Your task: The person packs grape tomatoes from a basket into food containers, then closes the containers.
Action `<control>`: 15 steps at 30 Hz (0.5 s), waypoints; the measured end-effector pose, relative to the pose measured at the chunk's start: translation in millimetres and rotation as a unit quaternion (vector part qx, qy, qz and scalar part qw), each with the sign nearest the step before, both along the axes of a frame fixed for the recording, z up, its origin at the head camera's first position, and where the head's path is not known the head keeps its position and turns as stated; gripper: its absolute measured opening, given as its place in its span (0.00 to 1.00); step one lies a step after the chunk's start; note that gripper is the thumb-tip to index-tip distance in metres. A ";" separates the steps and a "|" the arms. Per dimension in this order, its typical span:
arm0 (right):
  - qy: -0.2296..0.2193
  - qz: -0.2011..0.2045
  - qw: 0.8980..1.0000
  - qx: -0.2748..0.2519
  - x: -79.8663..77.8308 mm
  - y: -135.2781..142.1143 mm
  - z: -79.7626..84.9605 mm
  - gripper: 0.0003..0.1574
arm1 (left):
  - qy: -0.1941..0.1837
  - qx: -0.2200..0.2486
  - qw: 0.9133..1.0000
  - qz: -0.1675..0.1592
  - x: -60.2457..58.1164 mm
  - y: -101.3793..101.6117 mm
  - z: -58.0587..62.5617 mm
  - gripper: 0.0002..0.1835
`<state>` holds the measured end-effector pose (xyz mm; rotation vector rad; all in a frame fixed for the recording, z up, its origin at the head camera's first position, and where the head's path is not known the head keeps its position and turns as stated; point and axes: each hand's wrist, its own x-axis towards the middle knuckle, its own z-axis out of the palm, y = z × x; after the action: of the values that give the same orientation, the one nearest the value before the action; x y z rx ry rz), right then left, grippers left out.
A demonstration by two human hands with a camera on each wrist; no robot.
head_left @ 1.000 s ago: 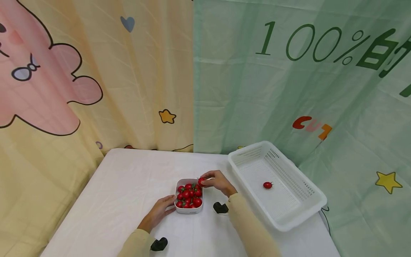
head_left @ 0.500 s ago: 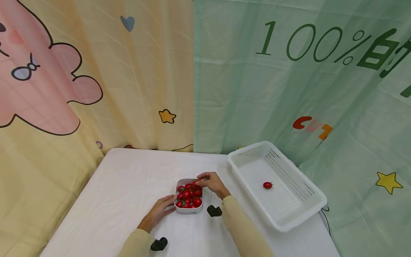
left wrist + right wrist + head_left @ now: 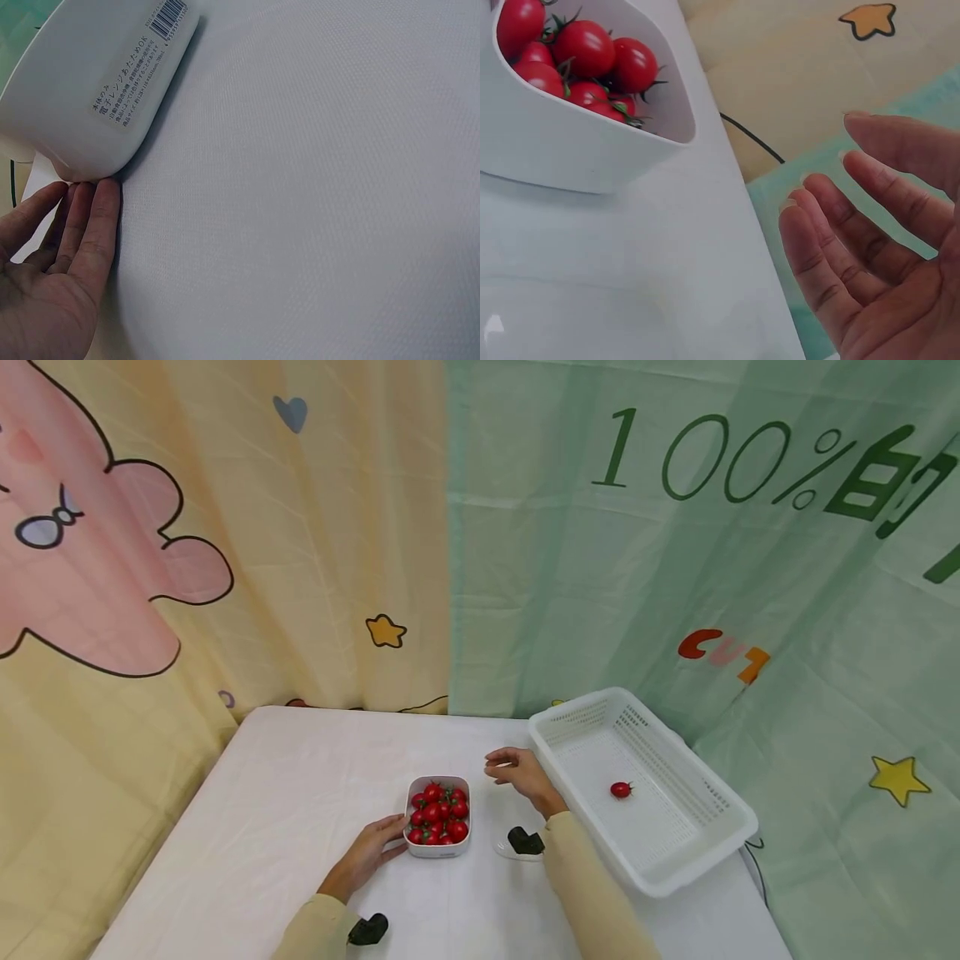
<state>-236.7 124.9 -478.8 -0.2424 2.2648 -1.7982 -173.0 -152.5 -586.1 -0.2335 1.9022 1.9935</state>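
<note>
A small white box (image 3: 438, 852) full of red cherry tomatoes (image 3: 432, 813) stands on the table. My left hand (image 3: 369, 853) touches the box's left side, its fingers nearly straight; in the left wrist view the fingertips (image 3: 106, 196) meet the lower corner of the printed box (image 3: 82, 82). To the right of the box, my right hand (image 3: 527, 778) is raised near the basket's left edge. In the right wrist view that hand (image 3: 885, 262) has loosely bent fingers, apart from the thumb, and nothing between them. Several tomatoes (image 3: 585, 49) show green stems.
A large white perforated basket (image 3: 663, 839) stands at the right with one tomato (image 3: 620, 790) on its floor. A clear, flat, lid-like thing (image 3: 502, 845) lies by my right wrist. The white-covered table (image 3: 315, 768) backs onto printed curtains (image 3: 525, 568).
My right hand first brought a tomato over the box, left it among the others, then moved back right, bare. The left hand stays at the box. The view shifted slightly.
</note>
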 end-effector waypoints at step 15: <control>0.004 -0.086 0.996 -0.038 -17.2 73.8 -11.8 0.20 | -0.004 -0.010 1.000 0.003 -1.5 0.7 -1.0 0.31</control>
<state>-253.9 198.6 -490.6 -0.0691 2.2882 -1.9730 -174.5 -151.8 -587.1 -0.2523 1.9194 1.9759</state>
